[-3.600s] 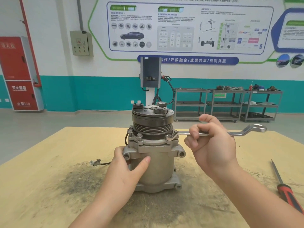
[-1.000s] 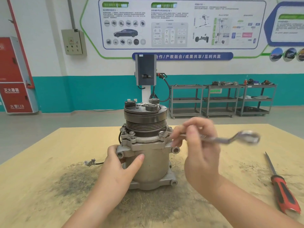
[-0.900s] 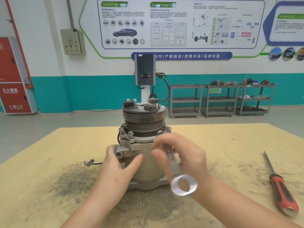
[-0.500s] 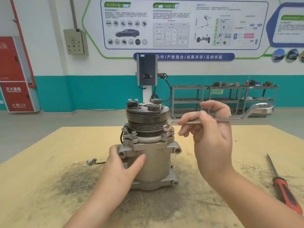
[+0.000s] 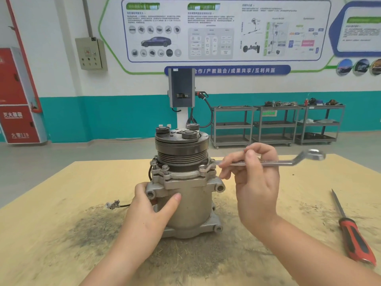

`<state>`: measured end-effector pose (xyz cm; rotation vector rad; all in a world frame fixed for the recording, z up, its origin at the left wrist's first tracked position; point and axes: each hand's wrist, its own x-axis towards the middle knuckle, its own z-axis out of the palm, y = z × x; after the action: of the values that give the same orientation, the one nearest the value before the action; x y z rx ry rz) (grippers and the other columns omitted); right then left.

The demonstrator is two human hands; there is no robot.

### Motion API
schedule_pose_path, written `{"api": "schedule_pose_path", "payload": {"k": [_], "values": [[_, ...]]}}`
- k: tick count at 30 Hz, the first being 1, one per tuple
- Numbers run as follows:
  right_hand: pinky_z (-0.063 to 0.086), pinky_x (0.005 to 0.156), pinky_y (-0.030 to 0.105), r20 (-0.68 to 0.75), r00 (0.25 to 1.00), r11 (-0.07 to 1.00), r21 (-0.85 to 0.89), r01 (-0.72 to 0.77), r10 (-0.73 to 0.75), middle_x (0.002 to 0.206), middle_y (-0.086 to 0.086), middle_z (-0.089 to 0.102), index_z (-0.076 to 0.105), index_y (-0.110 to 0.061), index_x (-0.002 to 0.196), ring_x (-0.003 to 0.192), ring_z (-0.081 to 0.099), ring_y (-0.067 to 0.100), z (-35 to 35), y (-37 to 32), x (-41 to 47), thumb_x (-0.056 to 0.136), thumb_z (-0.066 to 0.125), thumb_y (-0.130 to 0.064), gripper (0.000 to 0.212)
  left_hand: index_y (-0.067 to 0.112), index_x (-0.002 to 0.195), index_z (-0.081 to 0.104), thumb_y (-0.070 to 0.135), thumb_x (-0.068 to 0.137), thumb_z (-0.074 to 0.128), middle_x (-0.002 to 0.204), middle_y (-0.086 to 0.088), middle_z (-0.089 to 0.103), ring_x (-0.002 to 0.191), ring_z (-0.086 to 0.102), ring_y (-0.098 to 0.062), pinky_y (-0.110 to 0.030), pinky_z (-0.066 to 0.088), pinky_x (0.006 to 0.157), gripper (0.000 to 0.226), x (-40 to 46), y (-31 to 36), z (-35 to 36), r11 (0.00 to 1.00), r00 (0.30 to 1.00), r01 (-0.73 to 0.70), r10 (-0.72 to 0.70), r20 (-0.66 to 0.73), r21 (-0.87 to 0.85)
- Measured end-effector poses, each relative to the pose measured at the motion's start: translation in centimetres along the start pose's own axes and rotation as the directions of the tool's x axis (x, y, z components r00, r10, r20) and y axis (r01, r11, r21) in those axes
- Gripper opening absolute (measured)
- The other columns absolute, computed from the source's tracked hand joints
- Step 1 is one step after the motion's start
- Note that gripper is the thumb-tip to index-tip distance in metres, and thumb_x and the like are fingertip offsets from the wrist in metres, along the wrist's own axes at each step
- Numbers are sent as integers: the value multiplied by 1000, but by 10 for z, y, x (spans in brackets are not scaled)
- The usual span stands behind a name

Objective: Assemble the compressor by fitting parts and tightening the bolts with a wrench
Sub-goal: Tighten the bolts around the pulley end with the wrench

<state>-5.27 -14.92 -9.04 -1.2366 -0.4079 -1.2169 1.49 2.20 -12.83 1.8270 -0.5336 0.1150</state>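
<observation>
The right hand (image 5: 255,182) pinches the shaft of a silver offset ring wrench (image 5: 268,162), whose near ring sits over a bolt (image 5: 203,168) on the grey upright metal compressor (image 5: 185,182). The left hand (image 5: 148,215) grips the compressor's body, mid-table on the yellow wooden tabletop (image 5: 61,203). A red-handled screwdriver (image 5: 354,240) lies well apart, right.

Left hand (image 5: 151,211) grips the upright grey metal compressor (image 5: 186,188); right hand (image 5: 254,180) holds a silver ring wrench (image 5: 268,162) on its flange bolt (image 5: 203,168).
</observation>
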Motion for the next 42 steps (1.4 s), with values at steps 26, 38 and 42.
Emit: {"api": "schedule_pose_path", "payload": {"k": [26, 38, 42], "values": [[41, 47, 26, -121, 847, 845, 227, -484, 518, 57, 7, 61, 40, -14, 98, 42, 49, 19, -4, -15, 34, 100, 32, 2, 18, 44, 94, 38, 51, 82, 65, 97, 31, 50, 81, 42, 35, -12, 42, 64, 30, -2, 2, 0, 1000, 1000, 2, -2, -7, 19], [52, 55, 35, 322, 867, 835, -284, 472, -381, 78, 19, 63, 50, -24, 100, 62, 61, 22, 5, 1, -11, 104, 41, -24, 10, 51, 91, 36, 67, 66, 58, 93, 35, 46, 82, 39, 38, -6, 42, 64, 37, -2, 4, 1, 998, 999, -17, 19, -34, 55], [54, 68, 29, 483, 764, 687, -376, 622, -427, 86, 12, 65, 53, -9, 100, 77, 61, 20, 8, -4, -15, 104, 43, -24, 18, 44, 94, 40, 67, 69, 60, 99, 25, 56, 92, 54, 15, -21, 46, 73, 39, -4, 3, 5, 996, 996, -12, 20, -90, 90]]}}
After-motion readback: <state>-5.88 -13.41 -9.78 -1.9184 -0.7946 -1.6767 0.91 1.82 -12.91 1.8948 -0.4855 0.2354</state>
